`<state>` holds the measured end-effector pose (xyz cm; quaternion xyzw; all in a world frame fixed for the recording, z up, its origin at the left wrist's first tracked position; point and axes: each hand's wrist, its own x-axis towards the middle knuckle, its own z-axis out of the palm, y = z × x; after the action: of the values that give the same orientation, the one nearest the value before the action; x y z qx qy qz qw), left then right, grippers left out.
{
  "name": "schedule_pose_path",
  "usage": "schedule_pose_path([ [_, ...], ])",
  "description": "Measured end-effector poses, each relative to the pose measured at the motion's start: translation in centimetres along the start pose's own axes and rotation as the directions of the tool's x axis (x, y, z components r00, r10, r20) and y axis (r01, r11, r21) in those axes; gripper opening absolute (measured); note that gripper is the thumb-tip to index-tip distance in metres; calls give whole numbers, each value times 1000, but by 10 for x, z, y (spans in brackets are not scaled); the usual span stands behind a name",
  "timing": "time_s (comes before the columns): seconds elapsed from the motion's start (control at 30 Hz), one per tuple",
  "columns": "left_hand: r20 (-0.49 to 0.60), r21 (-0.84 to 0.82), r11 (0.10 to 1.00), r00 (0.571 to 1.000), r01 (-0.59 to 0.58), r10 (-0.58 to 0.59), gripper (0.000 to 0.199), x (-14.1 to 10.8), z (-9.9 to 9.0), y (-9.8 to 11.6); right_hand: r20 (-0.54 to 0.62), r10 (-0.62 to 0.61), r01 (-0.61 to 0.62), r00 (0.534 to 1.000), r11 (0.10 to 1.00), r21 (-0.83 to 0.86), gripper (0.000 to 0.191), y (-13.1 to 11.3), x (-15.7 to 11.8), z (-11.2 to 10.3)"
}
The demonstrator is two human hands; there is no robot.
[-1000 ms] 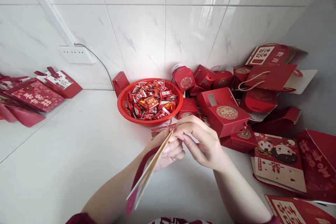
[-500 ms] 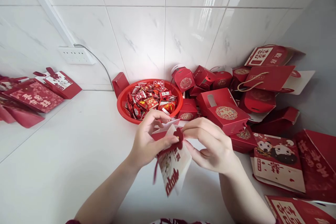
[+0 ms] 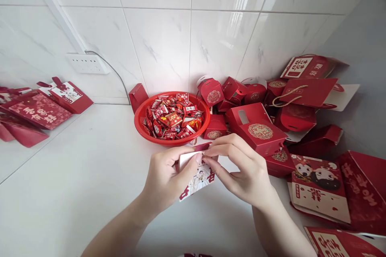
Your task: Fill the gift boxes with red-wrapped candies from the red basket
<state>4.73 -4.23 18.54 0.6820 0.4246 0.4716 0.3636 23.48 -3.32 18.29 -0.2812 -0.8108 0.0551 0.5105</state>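
My left hand [image 3: 169, 178] is closed around a small white-and-red gift box [image 3: 200, 178], its thumb pressed on the top edge. Printed on the box's front are a couple and red lettering. My right hand [image 3: 241, 168] pinches at the top of the same box, beside the left thumb; exactly what lies between those fingertips is hidden. A dark red strip [image 3: 202, 147] shows behind the fingers. Just beyond both hands stands a red plastic basket [image 3: 141, 128] with several wrapped candies [image 3: 171, 118] in it.
Red gift boxes [image 3: 261, 130] are heaped on the right, with flat printed bags [image 3: 321, 184] nearer me. More red boxes [image 3: 42, 108] lie at the left. Behind the white table [image 3: 75, 176] rises a tiled wall with a power strip [image 3: 87, 64].
The box has been tipped up and turned, so its printed front faces me more. The red flower-shaped piece between my hands is no longer visible. My left hand has shifted slightly lower and left.
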Motion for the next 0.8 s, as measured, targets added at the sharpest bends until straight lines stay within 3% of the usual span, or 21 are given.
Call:
schedule_pose_path([
  [0.2, -44, 161, 982, 994, -93, 101, 17, 0, -3, -1, -55, -30, 27, 998, 998, -57, 18, 4, -1, 10],
  [0.37, -61, 147, 984, 992, -104, 114, 22, 0, -4, -3, -19, -338, 311, 941, 886, -345, 21, 7, -9, 14],
  [0.43, -62, 85, 994, 995, -75, 80, 27, 1, -4, -2, -14, -387, 354, 922, 858, -372, 21, 6, -9, 13],
  [0.63, -98, 45, 998, 994, -38, 43, 37, 6, -9, -3, -7, -395, 384, 919, 898, -214, 16, 4, -3, 13],
  [0.8, -31, -5, 1000, 999, -29, 29, 37, 3, -10, 0, -137, -196, 180, 971, 976, -123, 28, 4, 0, 10],
])
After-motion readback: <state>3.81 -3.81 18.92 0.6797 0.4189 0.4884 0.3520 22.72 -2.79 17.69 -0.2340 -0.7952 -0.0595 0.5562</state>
